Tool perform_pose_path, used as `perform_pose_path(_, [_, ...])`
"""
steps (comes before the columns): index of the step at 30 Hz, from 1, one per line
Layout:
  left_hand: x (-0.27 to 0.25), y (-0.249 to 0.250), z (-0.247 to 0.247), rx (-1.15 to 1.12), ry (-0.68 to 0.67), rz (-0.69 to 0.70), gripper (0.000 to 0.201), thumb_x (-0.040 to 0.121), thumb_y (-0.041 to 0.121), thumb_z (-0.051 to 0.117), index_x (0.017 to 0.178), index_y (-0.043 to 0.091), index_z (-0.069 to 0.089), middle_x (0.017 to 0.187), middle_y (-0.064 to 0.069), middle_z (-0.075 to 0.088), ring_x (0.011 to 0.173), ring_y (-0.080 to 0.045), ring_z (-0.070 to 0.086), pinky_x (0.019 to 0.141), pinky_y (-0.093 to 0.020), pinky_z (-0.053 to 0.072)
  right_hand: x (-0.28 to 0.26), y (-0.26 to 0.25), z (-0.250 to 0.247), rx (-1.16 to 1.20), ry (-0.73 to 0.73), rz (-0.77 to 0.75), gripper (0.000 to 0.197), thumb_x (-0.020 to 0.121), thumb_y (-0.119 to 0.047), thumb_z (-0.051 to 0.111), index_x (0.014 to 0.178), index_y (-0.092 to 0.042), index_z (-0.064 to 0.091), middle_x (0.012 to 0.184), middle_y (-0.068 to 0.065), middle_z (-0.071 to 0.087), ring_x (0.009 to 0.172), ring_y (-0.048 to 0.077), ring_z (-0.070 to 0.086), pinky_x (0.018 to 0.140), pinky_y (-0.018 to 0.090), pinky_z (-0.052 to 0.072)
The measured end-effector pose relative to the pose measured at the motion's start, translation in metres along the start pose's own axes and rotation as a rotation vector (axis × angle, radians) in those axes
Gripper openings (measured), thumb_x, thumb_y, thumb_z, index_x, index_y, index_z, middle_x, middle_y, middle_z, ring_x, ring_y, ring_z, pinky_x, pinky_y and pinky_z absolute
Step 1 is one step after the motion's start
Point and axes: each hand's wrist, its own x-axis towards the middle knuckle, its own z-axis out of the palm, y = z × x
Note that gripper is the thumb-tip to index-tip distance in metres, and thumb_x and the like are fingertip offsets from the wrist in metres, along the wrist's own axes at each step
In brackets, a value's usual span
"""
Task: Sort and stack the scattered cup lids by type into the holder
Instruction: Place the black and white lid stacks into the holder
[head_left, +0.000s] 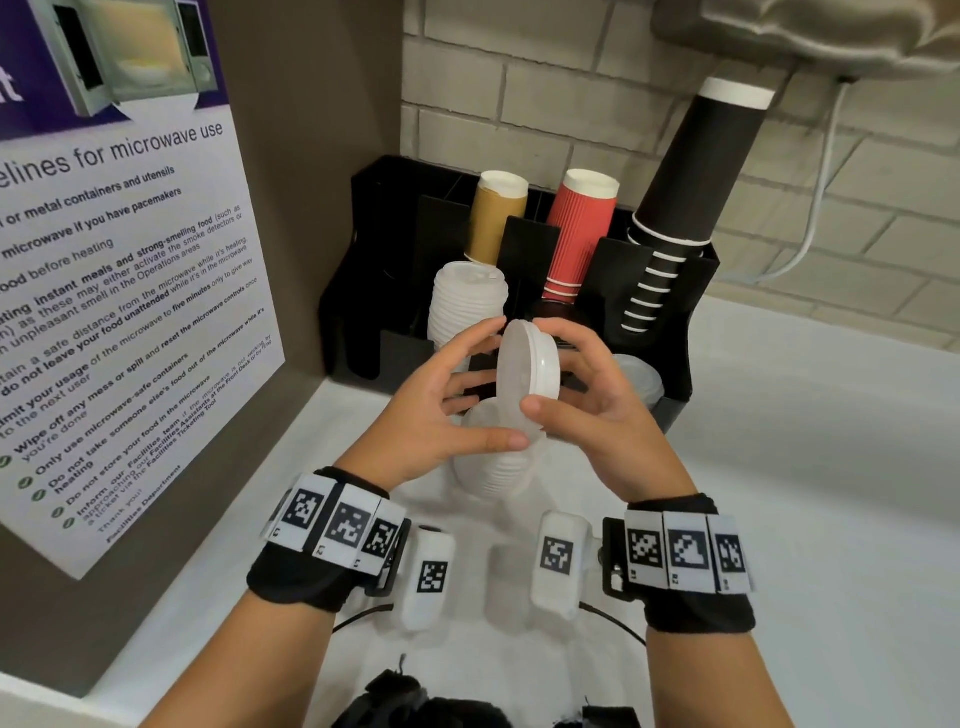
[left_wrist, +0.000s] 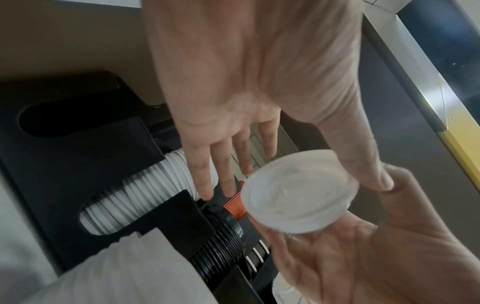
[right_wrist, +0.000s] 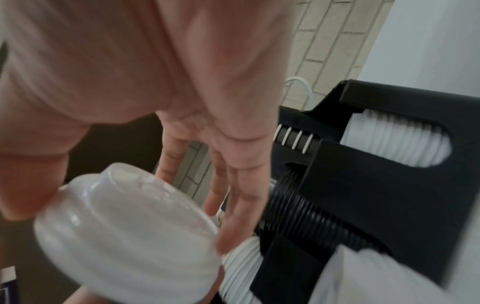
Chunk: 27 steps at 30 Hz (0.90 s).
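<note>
My right hand (head_left: 563, 364) pinches a translucent white lid (head_left: 527, 374) on edge between thumb and fingers, just in front of the black holder (head_left: 675, 364). In the right wrist view it looks like a few nested lids (right_wrist: 124, 226). My left hand (head_left: 480, 387) is beside it with straight fingers (left_wrist: 223, 181), its thumb touching the lid's rim (left_wrist: 298, 197). Below the hands a stack of white lids (head_left: 496, 467) lies on the counter. The holder has a white lid stack (head_left: 465, 306) at the left, black lids (left_wrist: 221, 236) in the middle and more white lids (head_left: 641, 379) at the right.
Brown cups (head_left: 496, 218), red cups (head_left: 576, 234) and a tall stack of black cups (head_left: 680, 197) stand in the holder's back slots. A wall panel with a microwave poster (head_left: 119, 291) closes off the left. The white counter (head_left: 805, 467) stretches to the right, with a brick wall behind.
</note>
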Motion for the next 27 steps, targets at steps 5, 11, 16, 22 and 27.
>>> perform_pose_path(5, [-0.001, 0.002, -0.010, -0.040, 0.200, 0.006, 0.058, 0.072, 0.032, 0.073, 0.124, 0.042, 0.051, 0.130, 0.015, 0.053, 0.116, -0.011, 0.060, 0.092, -0.023, 0.051, 0.017, -0.003, -0.047, -0.437, 0.361, -0.080, 0.065, 0.074, -0.026, 0.079, 0.128, -0.037, 0.044, 0.124, -0.003, 0.051, 0.108, 0.013, 0.058, 0.081, 0.026, 0.053])
perform_pose_path(11, [0.000, -0.002, -0.027, 0.034, 0.342, 0.030, 0.036, 0.088, 0.008, 0.066, 0.114, 0.031, 0.058, 0.120, 0.011, 0.057, 0.095, -0.001, 0.064, 0.083, -0.014, 0.048, 0.033, 0.014, -0.106, -0.833, 0.411, 0.132, 0.065, 0.073, -0.028, 0.078, 0.127, -0.020, 0.043, 0.125, 0.005, 0.042, 0.116, 0.025, 0.048, 0.099, 0.050, 0.041])
perform_pose_path(16, [0.000, -0.005, -0.027, 0.080, 0.347, 0.020, 0.033, 0.089, 0.009, 0.066, 0.113, 0.031, 0.059, 0.122, 0.009, 0.058, 0.095, -0.001, 0.064, 0.084, -0.016, 0.048, 0.045, 0.025, -0.113, -1.119, 0.186, 0.254, 0.067, 0.072, -0.028, 0.078, 0.126, -0.025, 0.040, 0.128, 0.001, 0.037, 0.116, 0.026, 0.047, 0.087, 0.041, 0.029])
perform_pose_path(22, [0.000, -0.005, -0.023, 0.104, 0.334, 0.005, 0.033, 0.089, 0.010, 0.067, 0.111, 0.034, 0.060, 0.125, 0.003, 0.057, 0.098, -0.008, 0.065, 0.087, -0.020, 0.049, 0.051, 0.027, -0.116, -1.254, 0.085, 0.313, 0.066, 0.069, -0.022, 0.077, 0.122, -0.030, 0.039, 0.122, -0.002, 0.035, 0.111, 0.024, 0.045, 0.084, 0.039, 0.025])
perform_pose_path(27, [0.001, -0.002, -0.022, 0.113, 0.330, 0.003, 0.032, 0.089, 0.010, 0.066, 0.110, 0.033, 0.059, 0.126, 0.002, 0.057, 0.098, -0.008, 0.065, 0.087, -0.019, 0.048, 0.052, 0.032, -0.111, -1.303, 0.033, 0.368, 0.063, 0.070, -0.022, 0.074, 0.123, -0.030, 0.039, 0.124, 0.000, 0.033, 0.109, 0.024, 0.045, 0.087, 0.042, 0.026])
